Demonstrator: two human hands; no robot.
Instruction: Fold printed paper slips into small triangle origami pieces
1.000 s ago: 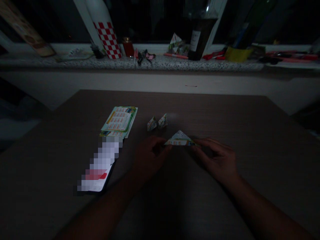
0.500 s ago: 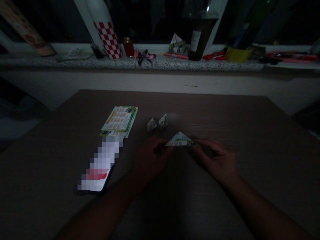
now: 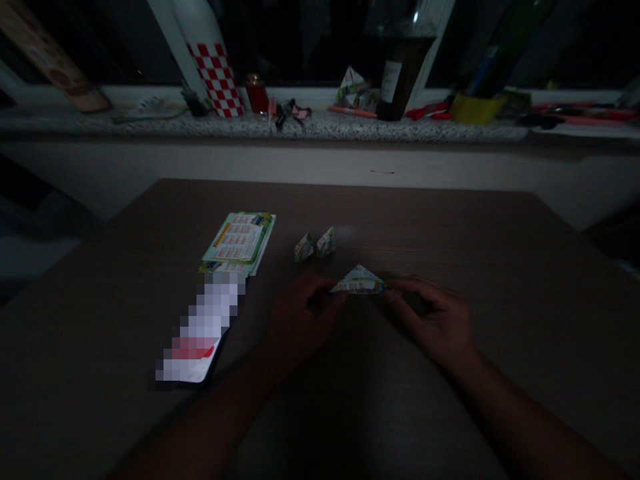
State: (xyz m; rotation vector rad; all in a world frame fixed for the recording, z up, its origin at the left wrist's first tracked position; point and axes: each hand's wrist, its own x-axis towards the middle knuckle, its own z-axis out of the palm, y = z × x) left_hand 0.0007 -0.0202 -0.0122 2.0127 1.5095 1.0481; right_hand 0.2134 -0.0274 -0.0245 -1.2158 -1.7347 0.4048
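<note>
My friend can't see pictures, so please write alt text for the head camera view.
A left hand and right hand pinch opposite ends of a folded paper triangle over a dim table. Nearby are two small folded paper pieces, a stack of printed cards and a partly pixelated phone; a cluttered windowsill runs beyond.

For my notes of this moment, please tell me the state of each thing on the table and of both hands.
Paper, folded into a triangle
Left hand, pinching the paper
Right hand, pinching the paper
Left small piece, folded
Right small piece, folded
Cards, loosely stacked
Phone, lit, partly pixelated
</note>
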